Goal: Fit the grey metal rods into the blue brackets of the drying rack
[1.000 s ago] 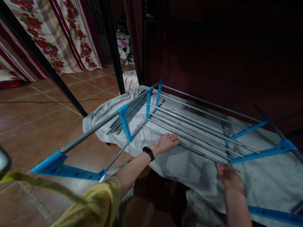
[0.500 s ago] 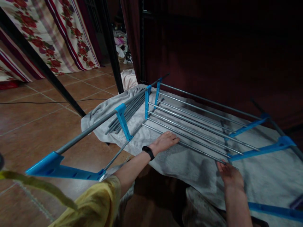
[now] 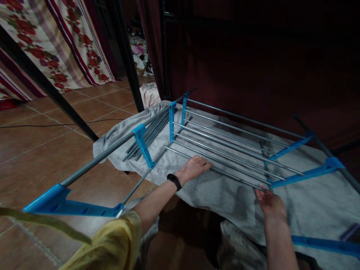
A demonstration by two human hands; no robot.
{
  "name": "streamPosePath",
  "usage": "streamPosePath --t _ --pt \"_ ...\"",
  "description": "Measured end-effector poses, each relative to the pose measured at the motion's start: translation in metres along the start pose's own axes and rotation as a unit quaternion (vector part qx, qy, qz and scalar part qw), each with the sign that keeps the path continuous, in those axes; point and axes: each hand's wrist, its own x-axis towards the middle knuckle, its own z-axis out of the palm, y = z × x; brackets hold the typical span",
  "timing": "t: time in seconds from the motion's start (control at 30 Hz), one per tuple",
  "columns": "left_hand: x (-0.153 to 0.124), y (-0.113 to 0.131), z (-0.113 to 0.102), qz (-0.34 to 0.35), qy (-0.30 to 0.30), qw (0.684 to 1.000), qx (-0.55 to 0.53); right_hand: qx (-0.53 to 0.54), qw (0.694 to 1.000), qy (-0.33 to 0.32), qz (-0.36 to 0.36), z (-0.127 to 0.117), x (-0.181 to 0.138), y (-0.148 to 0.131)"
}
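Observation:
A partly assembled rack of grey metal rods and blue plastic brackets lies across a grey blanket [image 3: 225, 198]. My left hand [image 3: 195, 168], with a black band on the wrist, lies palm down with its fingers over the nearest metal rod [image 3: 236, 178]. That rod's right end is pinched between the thumb and fingers of my right hand [image 3: 270, 202]. Its left end lies loose near a blue bracket [image 3: 171, 123], apart from it. Just beyond my right hand is another blue bracket [image 3: 300, 178], with several rods meeting it.
Loose grey rods [image 3: 152, 133] lie bundled on the blanket behind the left-hand brackets. A separate blue bracket [image 3: 326, 244] rests at the lower right. Black metal posts [image 3: 126, 56] stand beyond the blanket, and a thin cable [image 3: 64, 123] crosses the tiled floor [image 3: 42, 146].
The whole view has shifted slightly, so things appear a little further left. Both hands keep nearly the same place on the rod.

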Motion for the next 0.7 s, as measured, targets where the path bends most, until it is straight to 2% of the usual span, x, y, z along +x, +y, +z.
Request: streamPosePath --t 0.23,0.4,0.7 --pt "0.001 -0.010 0.004 -0.022 0.009 0.999 -0.023 0.015 1.000 -0.002 -0.016 0.002 -0.004 0.000" --pt "-0.001 -0.022 0.001 -0.059 -0.001 0.997 -0.046 0.051 0.998 0.008 -0.040 0.007 -0.015 -0.001" --pt "-0.001 -0.028 -0.007 -0.140 -0.015 0.989 -0.044 0.046 0.998 -0.006 -0.052 0.011 -0.024 -0.002"
